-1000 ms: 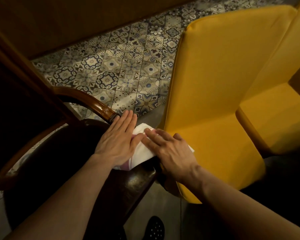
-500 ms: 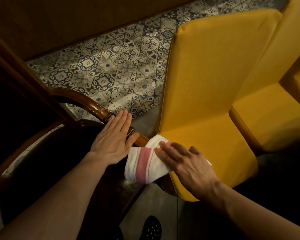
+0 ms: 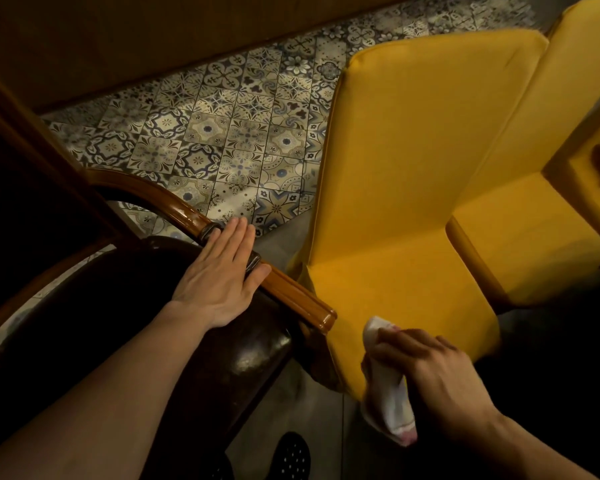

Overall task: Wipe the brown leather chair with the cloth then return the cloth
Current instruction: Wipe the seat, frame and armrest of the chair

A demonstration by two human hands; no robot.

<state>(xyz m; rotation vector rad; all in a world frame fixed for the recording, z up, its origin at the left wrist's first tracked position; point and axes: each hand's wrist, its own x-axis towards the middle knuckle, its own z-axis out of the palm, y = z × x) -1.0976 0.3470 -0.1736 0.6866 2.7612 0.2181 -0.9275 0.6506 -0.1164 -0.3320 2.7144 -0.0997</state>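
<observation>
Right hand (image 3: 433, 379) grips bunched white cloth (image 3: 390, 407); left hand (image 3: 219, 278) flat on glossy armrest (image 3: 291, 292).

We see a patterned tile floor (image 3: 222, 133) meeting plain grey floor nearer us. On it stand a dark brown leather chair (image 3: 250, 358) with a wooden arm and two yellow chairs (image 3: 413, 168).

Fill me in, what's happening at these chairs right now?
A person is wiping down a brown leather chair. The left hand lies flat and open on its wooden armrest. The right hand has the cloth bunched in its grip, off the brown chair and at the front edge of the yellow chair beside it.
</observation>
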